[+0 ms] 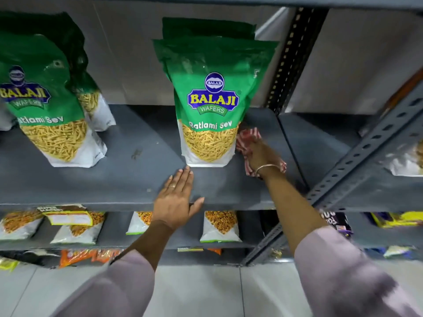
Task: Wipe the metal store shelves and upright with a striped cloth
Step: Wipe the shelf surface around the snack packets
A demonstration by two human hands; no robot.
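The grey metal shelf [142, 179] runs across the middle of the view. My right hand [262, 156] presses a red and white striped cloth [248, 137] onto the shelf, just right of a green Balaji Ratlami Sev bag [210, 104]. Flat on the shelf's front edge lies my left hand [176, 200], fingers apart, its fingertips just short of that bag's base. A perforated dark upright [290, 56] stands at the back right of the shelf. A grey slotted front upright [357, 156] slants down the right side.
More green sev bags [45, 106] stand at the left of the shelf. Lower shelves hold white and orange snack packets [219, 225]. Another shelf bay with packets [405, 161] lies right of the upright. Pale floor tiles [206, 291] show below.
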